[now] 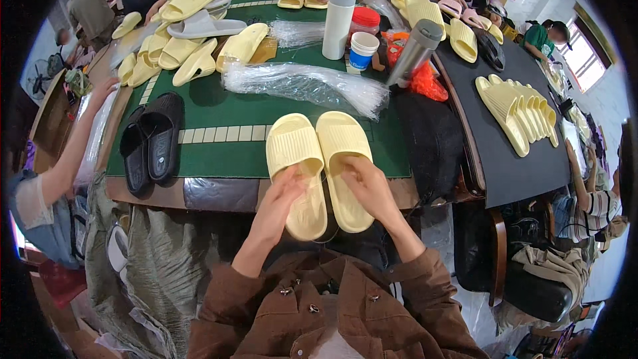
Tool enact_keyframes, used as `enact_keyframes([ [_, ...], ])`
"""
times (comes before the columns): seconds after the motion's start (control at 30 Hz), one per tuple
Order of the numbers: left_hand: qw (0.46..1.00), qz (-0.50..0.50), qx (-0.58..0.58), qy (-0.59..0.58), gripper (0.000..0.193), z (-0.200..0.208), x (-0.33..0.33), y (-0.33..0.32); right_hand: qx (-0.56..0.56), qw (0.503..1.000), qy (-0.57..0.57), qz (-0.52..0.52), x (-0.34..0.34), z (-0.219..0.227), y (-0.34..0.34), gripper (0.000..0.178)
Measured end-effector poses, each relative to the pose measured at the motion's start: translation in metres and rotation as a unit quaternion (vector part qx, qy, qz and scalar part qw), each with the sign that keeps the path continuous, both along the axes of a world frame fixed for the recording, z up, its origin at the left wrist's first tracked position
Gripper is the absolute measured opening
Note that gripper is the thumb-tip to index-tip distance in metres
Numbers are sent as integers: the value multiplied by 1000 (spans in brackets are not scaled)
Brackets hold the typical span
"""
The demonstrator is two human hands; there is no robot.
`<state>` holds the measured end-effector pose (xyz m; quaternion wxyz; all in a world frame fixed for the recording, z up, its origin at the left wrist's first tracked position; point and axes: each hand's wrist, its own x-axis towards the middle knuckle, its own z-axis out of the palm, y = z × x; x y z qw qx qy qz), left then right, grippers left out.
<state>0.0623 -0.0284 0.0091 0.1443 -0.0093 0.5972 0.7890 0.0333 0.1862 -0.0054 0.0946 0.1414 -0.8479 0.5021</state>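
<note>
Side by side at the front edge of the green table lie two pale yellow slippers, toes pointing away from me and heels hanging over the edge. My left hand grips the left slipper, its fingertips tucked under the ribbed strap. The right slipper is held in the same way by my right hand, whose fingers reach into the foot opening. The straps hide the fingertips of both hands. To the left on the table rests a pair of black slippers.
Clear plastic ties in a bundle lie beyond the slippers. Behind them stand a white bottle, a paper cup and a steel flask. Yellow slippers pile up at the far left. Co-workers sit around the tables.
</note>
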Motion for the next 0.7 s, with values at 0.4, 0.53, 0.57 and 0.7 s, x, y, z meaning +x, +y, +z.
enact_keyframes([
  [0.4,840,-109,-505,167,84,-4,-39,34,158,981,-109,16,-53,-17,-19,29],
  [0.53,842,-107,-503,163,68,-6,-55,36,142,968,-205,18,-51,1,-25,30],
  [0.57,839,-126,-510,141,64,-1,-59,39,139,963,-231,15,-51,1,-23,31],
  [0.7,850,-87,-497,155,49,-16,-64,43,220,948,-220,73,-55,2,-19,34],
])
